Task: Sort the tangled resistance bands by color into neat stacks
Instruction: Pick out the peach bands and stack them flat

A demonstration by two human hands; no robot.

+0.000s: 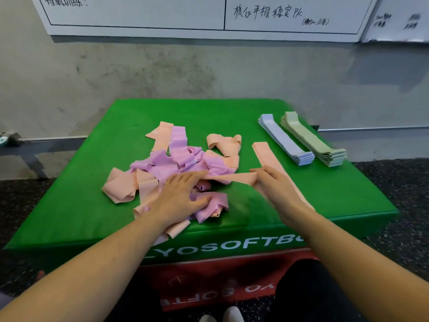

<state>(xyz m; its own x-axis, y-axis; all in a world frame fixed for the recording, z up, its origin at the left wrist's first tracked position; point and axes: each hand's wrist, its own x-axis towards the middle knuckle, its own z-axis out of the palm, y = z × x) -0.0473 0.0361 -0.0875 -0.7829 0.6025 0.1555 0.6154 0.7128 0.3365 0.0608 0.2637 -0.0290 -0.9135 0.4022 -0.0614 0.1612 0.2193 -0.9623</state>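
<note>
A tangled heap of pink and peach resistance bands (176, 163) lies in the middle of the green soft box (97, 182). My left hand (183, 194) rests flat on the heap's near side, fingers spread. A peach band (232, 177) stretches rightward out of the heap, and my right hand (274, 182) pinches its end. Under my right hand lies a flat stack of peach bands (262, 151). To its right sit a neat blue stack (285, 141) and a green stack (311, 141).
The green box stands on a red box (209, 282) against a grey wall (162, 73). A whiteboard (209, 15) hangs above. Dark speckled floor (399, 182) surrounds the boxes. The toes of white shoes (222, 316) show at the bottom edge.
</note>
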